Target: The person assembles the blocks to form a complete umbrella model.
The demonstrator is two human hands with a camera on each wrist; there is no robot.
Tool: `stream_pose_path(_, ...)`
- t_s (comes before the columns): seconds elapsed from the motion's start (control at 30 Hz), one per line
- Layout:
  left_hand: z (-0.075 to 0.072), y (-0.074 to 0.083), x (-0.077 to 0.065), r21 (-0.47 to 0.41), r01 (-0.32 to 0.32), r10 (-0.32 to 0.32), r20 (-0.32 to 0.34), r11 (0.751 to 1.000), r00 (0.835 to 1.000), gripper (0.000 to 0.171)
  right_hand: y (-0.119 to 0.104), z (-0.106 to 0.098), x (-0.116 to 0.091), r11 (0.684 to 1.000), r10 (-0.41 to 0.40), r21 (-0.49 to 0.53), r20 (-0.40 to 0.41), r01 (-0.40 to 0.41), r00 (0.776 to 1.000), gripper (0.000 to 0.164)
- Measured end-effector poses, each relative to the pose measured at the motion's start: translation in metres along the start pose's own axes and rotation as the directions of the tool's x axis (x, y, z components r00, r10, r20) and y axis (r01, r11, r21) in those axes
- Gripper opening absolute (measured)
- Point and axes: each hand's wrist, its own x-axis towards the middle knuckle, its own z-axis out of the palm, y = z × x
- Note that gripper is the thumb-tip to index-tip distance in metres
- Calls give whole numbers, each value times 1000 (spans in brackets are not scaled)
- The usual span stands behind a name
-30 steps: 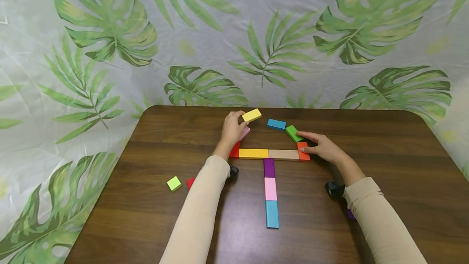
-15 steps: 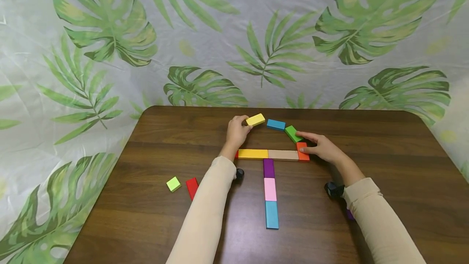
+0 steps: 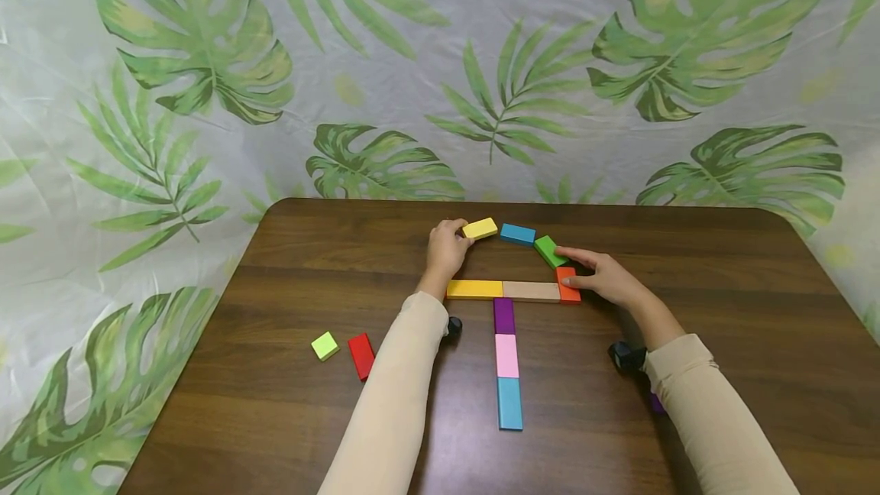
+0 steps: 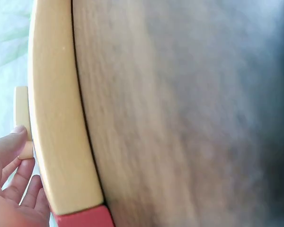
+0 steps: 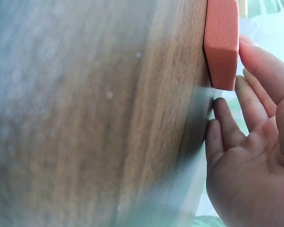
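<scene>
My left hand (image 3: pixel 447 247) pinches the near-left end of a pale yellow block (image 3: pixel 480 228) at the back of the table, thumb on the near side. Just right of it lies a blue block (image 3: pixel 518 234), a small gap between them. A green block (image 3: pixel 549 252) slants down from the blue one toward an orange block (image 3: pixel 567 295). My right hand (image 3: pixel 608 278) rests with fingers extended, index fingertip at the green block and thumb on the orange one. In the right wrist view the thumb touches the top of the orange block (image 5: pixel 222 45). The left hand and wrist hide the row's left end.
A deep yellow block (image 3: pixel 474 289) and a tan block (image 3: pixel 531 292) form a row. Below hang purple (image 3: pixel 505 317), pink (image 3: pixel 506 356) and teal (image 3: pixel 510 403) blocks. Lime (image 3: pixel 325 346) and red (image 3: pixel 361 357) blocks lie left. A purple block (image 3: pixel 657 403) peeks past the right sleeve.
My left hand has moved right and slightly nearer with the pale yellow block, bringing it closer to the blue one. More of the loose red block shows. The right hand has stayed in place.
</scene>
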Motion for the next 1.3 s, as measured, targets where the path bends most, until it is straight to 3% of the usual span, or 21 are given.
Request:
stream_pose_path(0.6,6,1,-1,41,22,-23,28,999,999,35,2,1,0,1000,-8,10,-3,8,1000,60)
stream_pose_path(1.07,6,1,-1,169,17,-26,52,986,998,38,1,0,0,1000,0,20,2,0,1000,60)
stream_pose_path(1.3,6,2,-1,187,37,-51,68,982,996,40,-3,-1,-1,999,-1,35,10,1,1000,60)
